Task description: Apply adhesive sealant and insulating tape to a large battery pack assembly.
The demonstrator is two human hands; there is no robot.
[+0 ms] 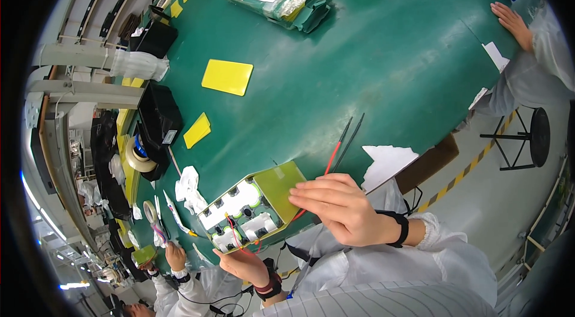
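Both hands on a battery pack at the worktop's near edge.
The right hand (344,209) lies flat, fingers pressed together, on the battery pack's (248,206) yellow-green wrap; the left hand (242,264) cups its lower end, grip unclear. Red and black wires (344,143) trail beyond it across the green worktop (371,65).

green worktable (359,65) | grey floor (509,197), yellow-black stripe | black stool (536,134) | metal shelving (90,11) left
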